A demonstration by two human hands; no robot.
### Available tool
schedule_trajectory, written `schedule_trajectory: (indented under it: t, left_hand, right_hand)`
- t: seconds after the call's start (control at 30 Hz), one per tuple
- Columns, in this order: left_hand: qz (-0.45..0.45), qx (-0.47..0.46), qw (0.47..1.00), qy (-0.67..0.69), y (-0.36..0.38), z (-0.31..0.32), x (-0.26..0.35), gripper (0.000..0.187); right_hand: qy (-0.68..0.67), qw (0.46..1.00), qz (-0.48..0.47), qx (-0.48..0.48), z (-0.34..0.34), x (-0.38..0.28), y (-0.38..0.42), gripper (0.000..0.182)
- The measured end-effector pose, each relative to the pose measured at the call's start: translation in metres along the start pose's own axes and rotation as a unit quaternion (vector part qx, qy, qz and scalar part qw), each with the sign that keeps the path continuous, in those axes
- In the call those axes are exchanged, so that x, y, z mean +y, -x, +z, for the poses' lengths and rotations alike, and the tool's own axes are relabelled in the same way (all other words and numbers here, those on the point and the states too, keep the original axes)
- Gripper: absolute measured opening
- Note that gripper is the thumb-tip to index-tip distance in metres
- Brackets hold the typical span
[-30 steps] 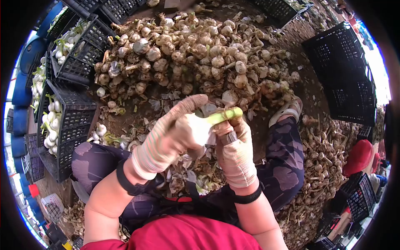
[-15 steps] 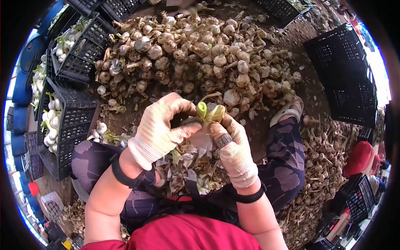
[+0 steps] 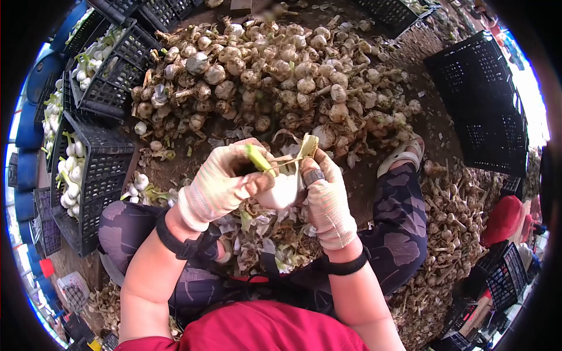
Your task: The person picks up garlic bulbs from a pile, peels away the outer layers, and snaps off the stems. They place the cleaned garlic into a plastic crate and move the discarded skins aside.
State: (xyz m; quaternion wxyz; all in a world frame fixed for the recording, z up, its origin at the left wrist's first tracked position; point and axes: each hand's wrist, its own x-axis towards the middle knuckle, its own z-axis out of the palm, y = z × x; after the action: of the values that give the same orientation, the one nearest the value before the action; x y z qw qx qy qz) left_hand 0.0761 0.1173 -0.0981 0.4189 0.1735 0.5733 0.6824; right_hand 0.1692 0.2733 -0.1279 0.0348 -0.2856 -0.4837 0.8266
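Dirt floor point(image 3: 432, 126), undone garlic heap point(image 3: 287, 64) toward far edge, cleaned bulbs point(image 3: 73, 175) crated by left edge, part-stripped white bulb point(image 3: 281, 194) held over near middle, left hand point(image 3: 212, 186) clamped on green stem point(image 3: 257, 159), right hand point(image 3: 331, 207) pinching husk point(image 3: 308, 146).

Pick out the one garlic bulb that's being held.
It's the white bulb between the left hand and right hand; the soiled bulbs lie heaped beyond, and other white ones sit in crates or on the ground.
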Motion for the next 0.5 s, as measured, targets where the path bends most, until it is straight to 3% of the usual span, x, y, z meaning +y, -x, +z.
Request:
schedule_trajectory:
  t: [0.03,0.13,0.17,0.23,0.27,0.3,0.37,0.43,0.47,0.5]
  left_hand:
    - [0.025,-0.004,0.999,0.031,0.001,0.000,0.000,0.023]
    - [0.041,-0.019,0.990,0.136,0.003,-0.003,-0.002,0.026]
    - [0.033,-0.010,0.980,0.198,0.005,-0.003,-0.002,0.029]
    - [0.025,0.125,0.964,0.233,0.006,0.001,0.004,0.029]
    - [0.014,0.155,0.961,0.227,0.006,-0.003,0.006,0.027]
    - [0.002,0.186,0.958,0.220,0.006,-0.007,0.007,0.025]
    - [0.037,0.251,0.956,0.147,0.006,-0.015,0.007,0.020]
    - [0.045,0.298,0.936,0.181,0.004,-0.018,0.007,0.018]
    - [0.047,0.297,0.937,0.180,0.005,-0.022,0.006,0.018]
    - [0.024,0.261,0.945,0.198,0.009,-0.027,0.005,0.017]
  right_hand:
    - [0.020,1.000,-0.012,0.010,-0.001,0.006,-0.003,0.024]
    - [0.268,0.956,-0.098,-0.069,-0.006,0.029,-0.009,0.020]
    - [0.345,0.916,-0.126,-0.162,0.005,0.006,0.006,0.026]
    - [0.313,0.878,-0.135,-0.337,0.007,-0.002,0.016,0.030]
    - [0.255,0.899,-0.128,-0.333,0.007,-0.012,0.023,0.032]
    - [0.027,0.941,0.008,-0.337,0.000,-0.026,0.029,0.027]
    - [-0.196,0.971,0.029,-0.135,-0.015,-0.028,0.030,0.024]
    - [-0.170,0.982,-0.076,-0.005,-0.014,-0.025,0.015,0.022]
    - [0.112,0.987,-0.099,-0.052,-0.017,-0.025,0.004,0.021]
    - [0.292,0.946,-0.093,-0.105,-0.012,-0.026,0.007,0.024]
